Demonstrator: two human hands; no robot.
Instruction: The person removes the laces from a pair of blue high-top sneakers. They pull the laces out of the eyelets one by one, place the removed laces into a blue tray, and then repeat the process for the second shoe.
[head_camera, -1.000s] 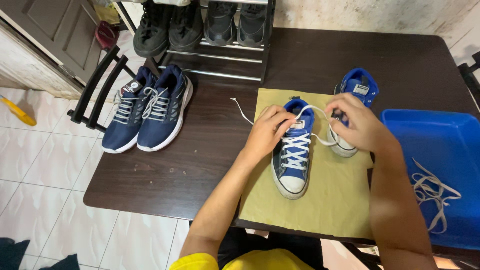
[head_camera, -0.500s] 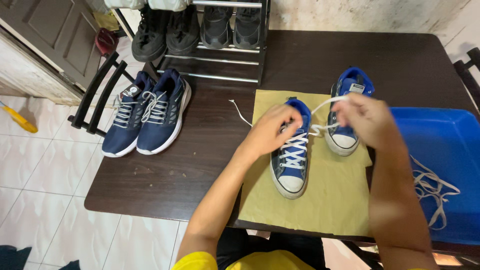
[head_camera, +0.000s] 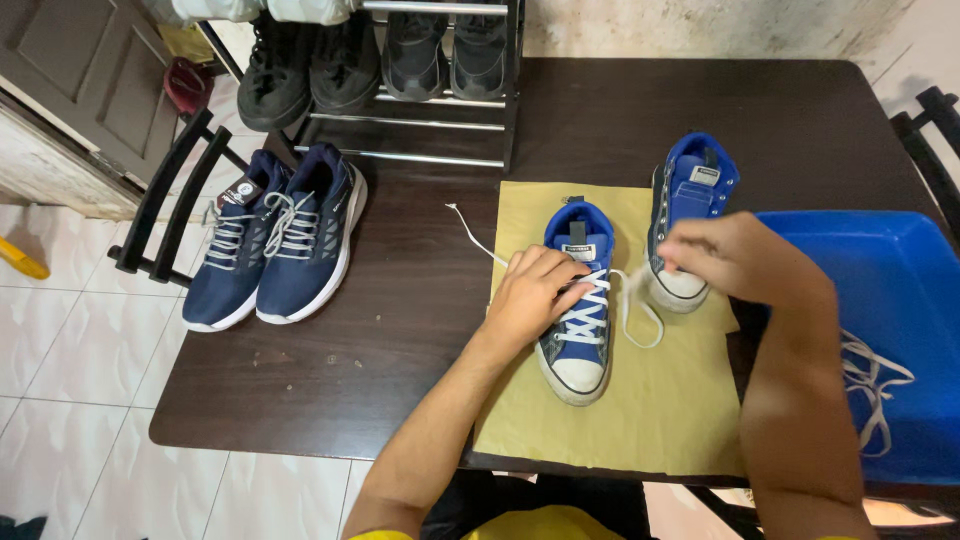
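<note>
A blue canvas sneaker with a white rubber toe cap (head_camera: 579, 300) lies on a tan sheet of paper (head_camera: 610, 420) spread over the dark wooden counter (head_camera: 330, 340), toe toward the person. The left hand (head_camera: 530, 290) rests against the sneaker's left side, its fingers (head_camera: 556, 272) curled together on the white flat shoelace (head_camera: 590, 305) where it crosses the eyelets. The free left end of that shoelace trails off the paper's upper left corner onto the counter. To the right of the sneaker, the right hand (head_camera: 735, 258) hovers with its fingers (head_camera: 690, 250) bunched together; a loop of the shoelace hangs blurred just beside the sneaker's right side, and whether those fingers actually pinch it cannot be told. Beneath that hand, also on the paper and just right of the first sneaker, stands the second blue canvas sneaker (head_camera: 688, 215), unlaced. Further right of it sits a blue plastic tray (head_camera: 900, 300) holding a loose white lace (head_camera: 870, 385). Well to the left of the paper, a pair of navy mesh running shoes with grey laces (head_camera: 275, 235) lies at the counter's edge. Behind them stands a metal shoe rack with black shoes (head_camera: 380, 60).
</note>
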